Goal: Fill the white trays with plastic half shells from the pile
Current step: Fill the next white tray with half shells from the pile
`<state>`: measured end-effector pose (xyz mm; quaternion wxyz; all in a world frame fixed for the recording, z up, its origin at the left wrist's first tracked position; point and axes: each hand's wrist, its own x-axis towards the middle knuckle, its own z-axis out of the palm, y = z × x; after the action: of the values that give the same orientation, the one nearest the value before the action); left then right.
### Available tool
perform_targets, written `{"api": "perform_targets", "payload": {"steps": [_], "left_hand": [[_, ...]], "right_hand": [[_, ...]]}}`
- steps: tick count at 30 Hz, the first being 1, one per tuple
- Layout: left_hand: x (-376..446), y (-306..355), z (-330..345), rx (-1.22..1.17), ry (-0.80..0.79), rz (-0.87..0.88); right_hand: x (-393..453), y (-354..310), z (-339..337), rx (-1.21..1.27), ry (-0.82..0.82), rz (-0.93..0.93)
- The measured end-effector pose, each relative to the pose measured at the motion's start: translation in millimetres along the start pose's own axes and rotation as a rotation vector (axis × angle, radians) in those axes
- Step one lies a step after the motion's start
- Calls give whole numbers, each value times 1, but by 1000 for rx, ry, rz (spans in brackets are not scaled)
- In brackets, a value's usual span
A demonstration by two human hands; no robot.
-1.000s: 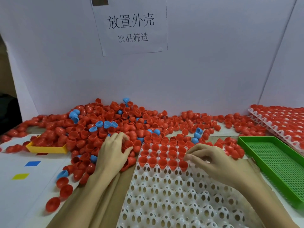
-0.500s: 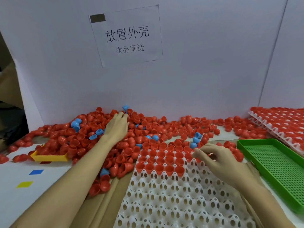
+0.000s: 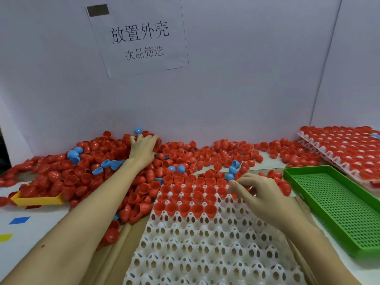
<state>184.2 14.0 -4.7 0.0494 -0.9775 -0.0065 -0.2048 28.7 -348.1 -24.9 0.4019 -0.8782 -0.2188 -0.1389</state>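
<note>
Item: white tray (image 3: 205,249), front centre, long axis running away from the person; only its far rows hold red shells (image 3: 197,197), open side up, the near cells bare. Pile (image 3: 86,175): far left of the tray, against the back wall. Left hand (image 3: 144,150): deep in the pile's far crest, fingers spread over shells, whether any is grasped cannot be told. Right hand (image 3: 261,194): at the tray's far right, fingertips curled and pinched at a cell beside the filled rows; a shell in them is likely but hidden. Judgement: the next bare cells lie right at the right hand, well nearer than the left.
</note>
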Motion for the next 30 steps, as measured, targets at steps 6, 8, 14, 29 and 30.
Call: {"api": "perform_targets", "payload": {"steps": [6,8,14,29,30], "left_hand": [[-45,5,-39,-423,266,-48],[-82,20,-56,-700,267,-30],[-201,76,-81,-1231,54,35],[-228,86,-73,-765,-167,379],[-227,86,-75,-786,-178,363]], "right_hand": [[-1,0,-1,21,-6,23],[-1,-2,-3,92,-7,40],[-4,-22,-7,403,-168,59],[-14,-33,19,129,-556,-129],[-14,-33,19,118,-546,-136]]}}
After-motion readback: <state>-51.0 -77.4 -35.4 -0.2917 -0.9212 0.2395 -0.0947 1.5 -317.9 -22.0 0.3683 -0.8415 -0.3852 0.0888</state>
